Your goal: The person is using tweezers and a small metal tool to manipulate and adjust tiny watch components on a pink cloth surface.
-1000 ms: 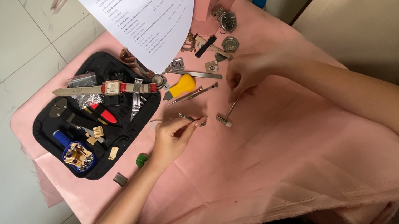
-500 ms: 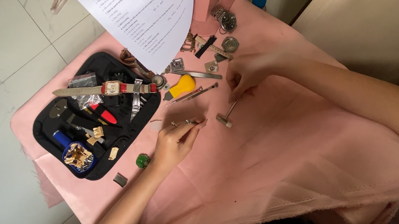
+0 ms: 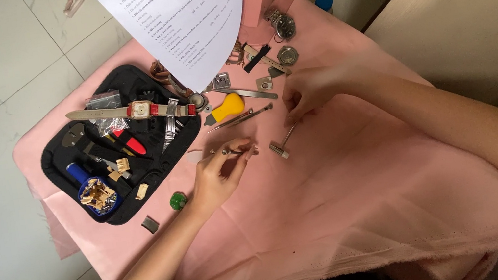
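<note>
Left hand, frame centre: fingers pinched on a thin pin, unchanged from a second ago. Right hand, upper centre: now closed on small hammer. Tool case at left; pink cloth over worktop.

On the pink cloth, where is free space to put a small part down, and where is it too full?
Bare cloth lies near the person, below the left hand and the small hammer, bordered by the right forearm. Crowded: the black tool case on the left, and the strip between the yellow-handled tool, the paper sheet and the right hand, with loose watch parts.
</note>
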